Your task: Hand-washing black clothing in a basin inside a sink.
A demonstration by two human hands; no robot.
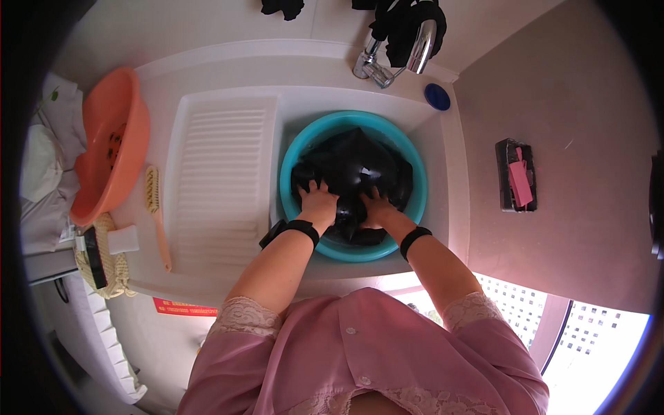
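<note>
A turquoise plastic basin (420, 179) sits in the white sink bowl and holds wet, shiny black fabric (358, 155) in water. The cloth bulges up in the middle. My left hand (318, 204) rests on the fabric at the basin's near left, fingers spread. On the near right, my right hand (377, 209) presses into the same cloth with its fingers apart. Dark folds of the fabric lie between the two hands. Some fingertips are partly hidden by the cloth and water.
Left of the basin is a ribbed washboard (220, 176). Beyond it lie a wooden-handled brush (158, 218), a white block (123, 239) and a tilted orange basin (136, 140). A chrome faucet (381, 72) with black cloth hung over it stands behind, near a blue lid (437, 97).
</note>
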